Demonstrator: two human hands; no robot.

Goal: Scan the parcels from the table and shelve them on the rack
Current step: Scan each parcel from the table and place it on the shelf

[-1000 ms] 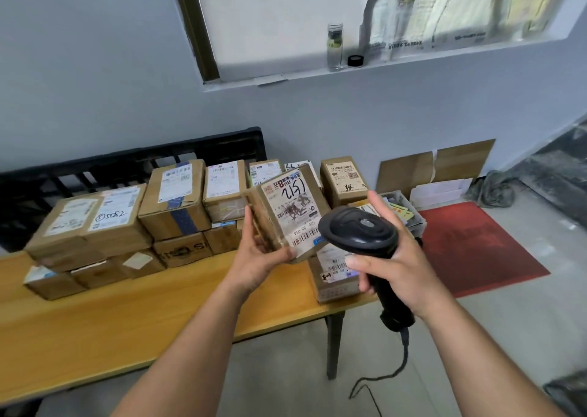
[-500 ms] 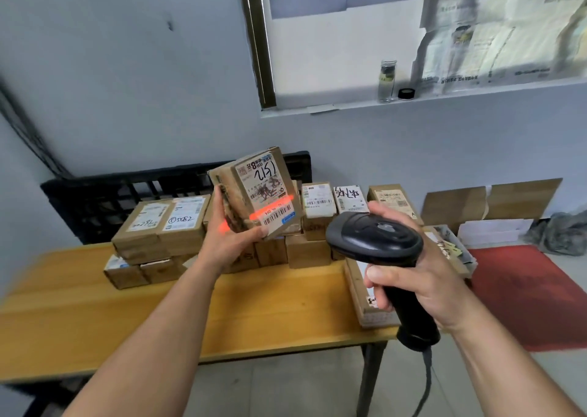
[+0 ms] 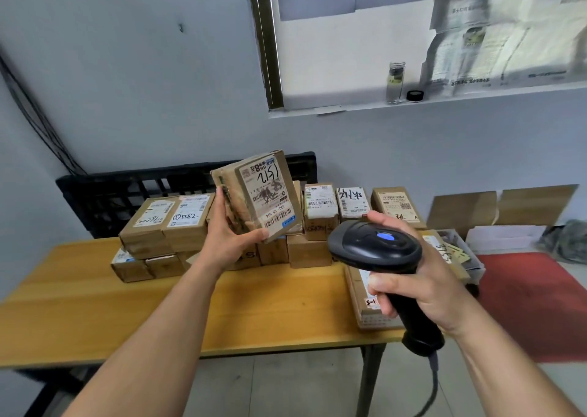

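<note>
Parcel (image 3: 257,197) is held above the tabletop (image 3: 222,305), tilted so its barcode label faces the scanner (image 3: 374,251), left grip (image 3: 228,239) clasping its lower side, right grip (image 3: 422,286) wrapped round the scanner's handle.

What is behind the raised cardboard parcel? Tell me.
Behind the raised brown cardboard parcel, stacked labelled cardboard boxes and a black slatted plastic crate show. Whatever lies directly behind it is covered.

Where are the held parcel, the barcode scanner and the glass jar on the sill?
held parcel (image 3: 265,194), head view, on its white shipping label.
barcode scanner (image 3: 359,248), head view, on the top of its black head.
glass jar (image 3: 395,81), head view, on its clear body.
</note>
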